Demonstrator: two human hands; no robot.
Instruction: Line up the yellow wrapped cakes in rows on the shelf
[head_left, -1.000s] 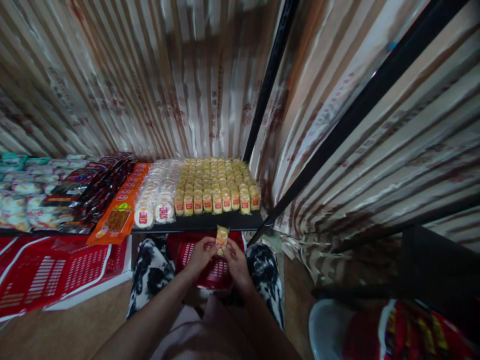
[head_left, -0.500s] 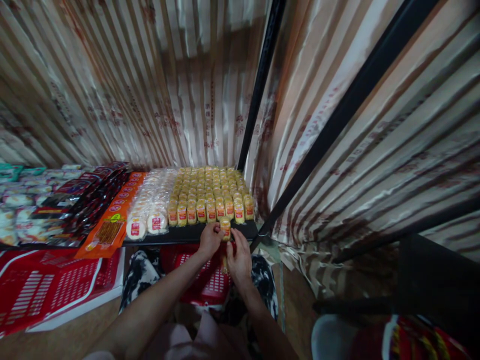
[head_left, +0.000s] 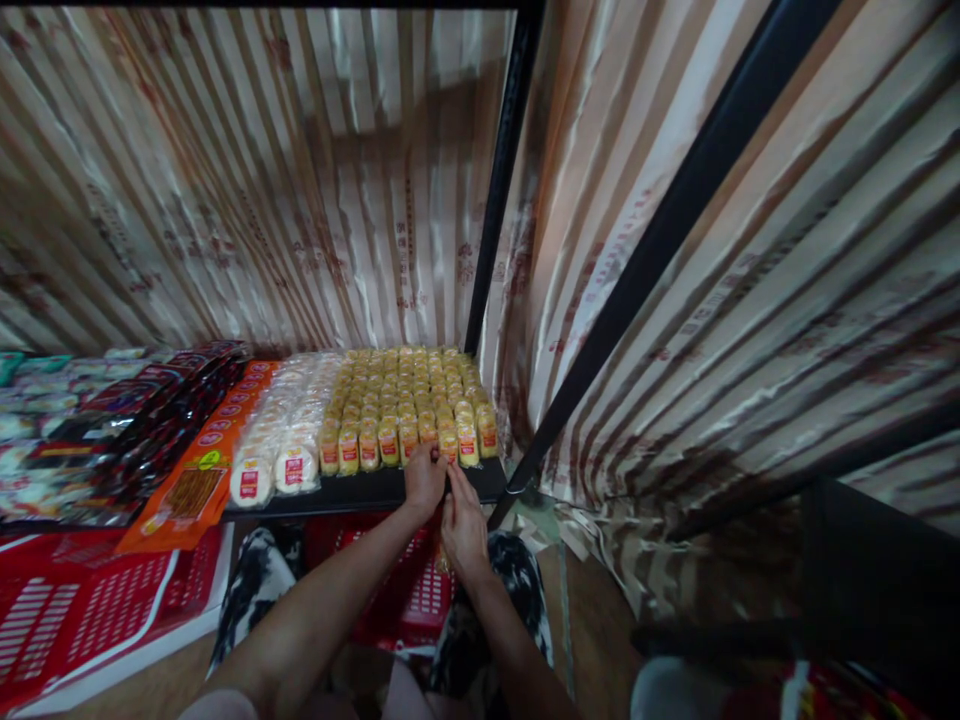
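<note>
Small yellow packaged snack cakes [head_left: 388, 447] with red labels stand upright in tight rows on a black shelf [head_left: 352, 492]. At the front row, the curled fingers of my left hand [head_left: 425, 482] are closed on one snack cake [head_left: 448, 441], its lower part hidden behind the fingertips. My right hand [head_left: 465, 528] lies close beside, fingers stretched out with their tips by the foot of that same cake. Below its palm a small golden wrapped piece [head_left: 442, 558] shows; whether the hand holds it I cannot tell.
Left of the cakes are round white packets [head_left: 296, 466], an orange snack bag [head_left: 187, 490] and dark glossy packs [head_left: 176, 400]. A red basket [head_left: 420, 590] sits between my knees, another red basket [head_left: 82, 590] at left. A black post [head_left: 585, 370] slants at right before striped curtains.
Both hands have pushed the cake from before the front row back against it. My right fingers have come closer to my left hand. The view has shifted slightly.
</note>
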